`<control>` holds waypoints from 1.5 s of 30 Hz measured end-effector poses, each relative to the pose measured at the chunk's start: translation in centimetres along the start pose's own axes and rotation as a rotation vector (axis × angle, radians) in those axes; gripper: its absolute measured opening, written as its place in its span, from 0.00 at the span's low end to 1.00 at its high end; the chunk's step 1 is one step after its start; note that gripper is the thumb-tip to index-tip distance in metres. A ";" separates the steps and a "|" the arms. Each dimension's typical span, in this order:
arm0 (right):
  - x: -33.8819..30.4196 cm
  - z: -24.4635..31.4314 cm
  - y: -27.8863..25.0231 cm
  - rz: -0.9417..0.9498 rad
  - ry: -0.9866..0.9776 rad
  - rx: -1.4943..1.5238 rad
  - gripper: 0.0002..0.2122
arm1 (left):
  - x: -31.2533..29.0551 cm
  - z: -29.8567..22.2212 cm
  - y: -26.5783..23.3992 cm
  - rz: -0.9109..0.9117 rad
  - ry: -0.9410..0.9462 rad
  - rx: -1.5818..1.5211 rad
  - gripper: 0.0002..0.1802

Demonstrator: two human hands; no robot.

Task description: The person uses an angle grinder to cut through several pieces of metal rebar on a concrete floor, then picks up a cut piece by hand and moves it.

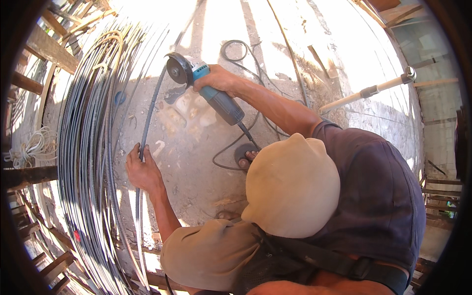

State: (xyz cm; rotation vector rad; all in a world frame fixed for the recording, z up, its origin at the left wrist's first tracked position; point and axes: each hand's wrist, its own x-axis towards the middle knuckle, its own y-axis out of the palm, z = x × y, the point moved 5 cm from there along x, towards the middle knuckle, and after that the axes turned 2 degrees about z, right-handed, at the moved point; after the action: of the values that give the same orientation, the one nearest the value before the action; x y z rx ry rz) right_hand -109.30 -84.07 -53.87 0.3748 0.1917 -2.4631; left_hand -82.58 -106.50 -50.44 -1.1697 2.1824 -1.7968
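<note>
My right hand (219, 78) is wrapped round the front of a teal and black angle grinder (223, 105), its power cord running down toward my foot. The dark disc (177, 71) at the grinder's head is close beside a long ribbed steel rebar (153, 101); whether they touch I cannot tell. Farther down that bar, my left hand (144, 169) grips it between thumb and fingers. My knees (292, 184) in tan trousers hide part of the floor. One sandalled foot (246, 156) shows beyond them.
A long bundle of steel bars (83, 128) lies on the left, bent over at its far end. Looped white rope (37, 147) hangs near timber planks (51, 49). Black cable (241, 56) coils on the dusty concrete floor (187, 162). A pale pole (364, 94) lies to the right.
</note>
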 end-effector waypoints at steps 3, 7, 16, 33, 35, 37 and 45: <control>-1.6 -1.4 1.2 0.015 0.122 0.295 0.22 | -0.5 -3.5 0.2 0.095 0.163 -0.155 0.25; -3.0 -3.4 4.4 0.081 0.176 0.670 0.21 | -4.2 -9.0 5.7 0.799 -0.248 -0.977 0.37; -5.2 -7.2 5.3 0.055 0.234 0.398 0.41 | -7.2 -13.5 7.4 1.178 -0.329 -1.383 0.37; -8.4 -4.8 5.4 -0.017 0.158 0.177 0.40 | -7.4 -13.9 7.4 0.939 -0.213 -1.205 0.43; -7.8 -5.1 5.3 -0.118 0.132 0.041 0.39 | -6.7 -14.9 6.8 0.987 -0.267 -1.236 0.42; -7.4 -5.6 4.8 -0.186 0.138 -0.049 0.38 | -6.3 -14.9 6.7 1.037 -0.272 -1.188 0.39; -6.2 -7.3 -4.7 -0.391 0.087 -0.407 0.36 | 0.9 -4.5 1.0 0.227 0.121 -0.031 0.33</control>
State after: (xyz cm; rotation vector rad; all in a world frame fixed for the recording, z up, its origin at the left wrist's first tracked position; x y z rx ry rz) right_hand -105.85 -75.18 -58.60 0.2860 0.8584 -2.6969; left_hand -86.00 -103.44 -49.55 -0.7978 2.3075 -1.7857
